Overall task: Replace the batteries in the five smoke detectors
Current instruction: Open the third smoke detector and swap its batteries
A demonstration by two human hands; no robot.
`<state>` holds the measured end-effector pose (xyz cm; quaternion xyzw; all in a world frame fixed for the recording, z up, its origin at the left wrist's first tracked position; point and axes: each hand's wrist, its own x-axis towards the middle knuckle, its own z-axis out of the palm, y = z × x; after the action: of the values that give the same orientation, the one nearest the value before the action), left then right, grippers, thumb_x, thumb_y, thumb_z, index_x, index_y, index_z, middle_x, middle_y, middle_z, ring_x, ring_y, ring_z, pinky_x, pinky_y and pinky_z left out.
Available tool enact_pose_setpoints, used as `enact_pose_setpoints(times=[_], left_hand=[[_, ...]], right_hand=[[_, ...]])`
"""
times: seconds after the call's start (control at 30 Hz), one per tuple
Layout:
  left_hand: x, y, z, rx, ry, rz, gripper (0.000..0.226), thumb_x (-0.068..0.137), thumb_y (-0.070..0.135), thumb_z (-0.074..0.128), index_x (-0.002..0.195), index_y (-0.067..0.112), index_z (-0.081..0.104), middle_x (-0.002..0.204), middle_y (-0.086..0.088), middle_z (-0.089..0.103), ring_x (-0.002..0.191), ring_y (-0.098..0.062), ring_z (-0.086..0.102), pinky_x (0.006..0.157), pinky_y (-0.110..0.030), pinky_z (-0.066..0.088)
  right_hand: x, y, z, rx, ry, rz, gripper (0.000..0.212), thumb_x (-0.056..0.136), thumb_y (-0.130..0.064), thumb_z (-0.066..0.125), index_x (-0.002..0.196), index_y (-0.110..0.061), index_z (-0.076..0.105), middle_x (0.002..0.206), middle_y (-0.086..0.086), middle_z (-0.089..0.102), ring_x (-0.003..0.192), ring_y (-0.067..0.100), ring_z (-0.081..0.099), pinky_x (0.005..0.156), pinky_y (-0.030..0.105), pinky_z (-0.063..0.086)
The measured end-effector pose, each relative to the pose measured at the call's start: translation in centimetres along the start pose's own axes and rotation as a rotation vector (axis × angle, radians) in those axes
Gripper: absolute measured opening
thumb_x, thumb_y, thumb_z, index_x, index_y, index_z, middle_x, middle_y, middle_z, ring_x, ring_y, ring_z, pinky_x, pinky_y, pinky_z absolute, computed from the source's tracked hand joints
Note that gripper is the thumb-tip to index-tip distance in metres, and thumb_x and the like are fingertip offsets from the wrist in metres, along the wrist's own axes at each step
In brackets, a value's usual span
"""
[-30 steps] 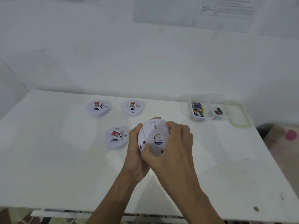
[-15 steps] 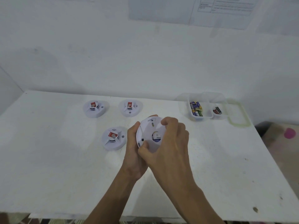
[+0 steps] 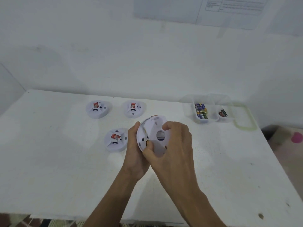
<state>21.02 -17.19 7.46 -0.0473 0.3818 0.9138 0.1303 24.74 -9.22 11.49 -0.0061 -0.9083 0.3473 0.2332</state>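
- At frame centre, the smoke detector [image 3: 141, 139] is cradled in the curled left hand [image 3: 133, 154].
- Its back cover [image 3: 156, 126], flush a moment ago, is now prised open, pinched by the right hand [image 3: 175, 145].
- Battery access is judged near.

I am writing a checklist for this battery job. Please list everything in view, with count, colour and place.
table: one, white, fills the lower view
lying smoke detectors: three, white with red labels, left of centre on the table
held smoke detector: one, white, above the table centre
container: one, clear, two compartments, back right
batteries: several, blue, yellow, green, red, in both compartments
lid: one, clear with green rim, right of the container
paper sheets: two, white, on the wall
pink thing: one, far right, off the table
left hand: one, holds the detector's left edge
right hand: one, grips its back
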Motion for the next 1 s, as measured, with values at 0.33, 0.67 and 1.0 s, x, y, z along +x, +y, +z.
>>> enact_pose_setpoints(times=[0.33, 0.67, 1.0], left_hand=[[2.0, 0.2, -2.6, -0.116, -0.124, -0.073, 0.066, 0.067, 0.051, 0.077, 0.122, 0.016, 0.065, 0.122, -0.019, 0.062, 0.110, -0.034, 0.062, 0.096, -0.051, 0.048], [2.6, 0.2, -3.8, -0.125, -0.173, -0.070, 0.070, 0.058, 0.051, 0.083, 0.117, 0.017, 0.069, 0.126, -0.020, 0.060, 0.110, -0.034, 0.063, 0.095, -0.049, 0.049], [2.3, -0.8, -3.9, -0.288, -0.295, -0.142, 0.057, 0.079, 0.046, 0.064, 0.126, 0.013, 0.062, 0.125, -0.023, 0.062, 0.113, -0.039, 0.061, 0.096, -0.055, 0.046]], right_hand=[[1.8, 3.7, -4.3, 0.958, -0.152, 0.499, 0.017, 0.088, -0.003, 0.058, 0.105, -0.003, 0.058, 0.091, -0.005, 0.069, 0.088, 0.021, 0.069, 0.078, 0.042, 0.059], [-0.8, 9.8, -1.8, 0.845, -0.152, 0.644, 0.010, 0.091, -0.014, 0.061, 0.096, -0.007, 0.066, 0.090, 0.013, 0.066, 0.083, 0.033, 0.065, 0.073, 0.041, 0.057], [-3.6, 18.2, 5.2, 0.142, -0.483, 0.582, 0.022, 0.084, -0.021, 0.065, 0.076, 0.000, 0.065, 0.074, 0.016, 0.066, 0.058, 0.012, 0.051, 0.056, 0.018, 0.041]])
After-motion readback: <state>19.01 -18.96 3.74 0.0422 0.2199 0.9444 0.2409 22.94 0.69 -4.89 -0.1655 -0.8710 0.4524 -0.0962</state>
